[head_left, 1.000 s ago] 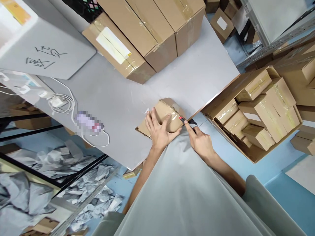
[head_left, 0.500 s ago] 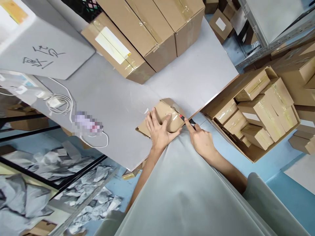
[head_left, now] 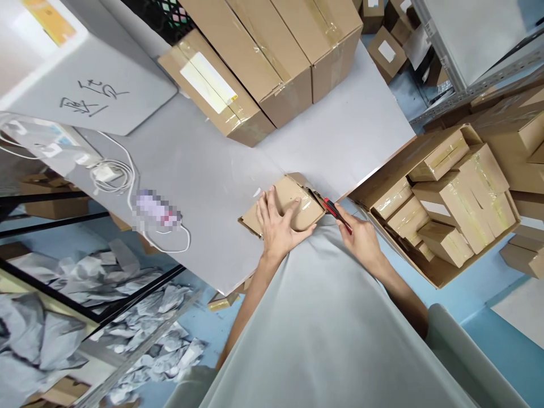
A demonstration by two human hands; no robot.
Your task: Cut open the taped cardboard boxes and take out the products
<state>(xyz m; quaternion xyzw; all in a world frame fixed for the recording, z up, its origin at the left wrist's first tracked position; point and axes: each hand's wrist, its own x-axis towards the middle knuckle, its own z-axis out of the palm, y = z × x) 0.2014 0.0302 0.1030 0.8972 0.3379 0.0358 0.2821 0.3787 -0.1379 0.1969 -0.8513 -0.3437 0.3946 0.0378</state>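
A small brown cardboard box point(head_left: 294, 203) with clear tape on it lies near the front edge of the grey table. My left hand point(head_left: 277, 224) presses on top of it, fingers spread and stretched out. In my right hand point(head_left: 360, 241) is a red and black utility knife point(head_left: 335, 212), with my fingers closed around its handle. The knife points at the box's right side, where the edge looks slit. Whether the blade touches the cardboard I cannot tell.
Large taped cartons point(head_left: 263, 73) stand along the table's back. At left are a white box with handwriting point(head_left: 89, 93), a coiled white cable point(head_left: 111, 173) and a blurred-out purple thing point(head_left: 156, 209). A big open carton point(head_left: 437, 277) full of smaller boxes stands at right. Grey bags point(head_left: 170, 317) lie lower left.
My right hand has drawn slightly right and down, and more of the utility knife shows beside the box. My left hand stays on the box. The view has shifted a little.
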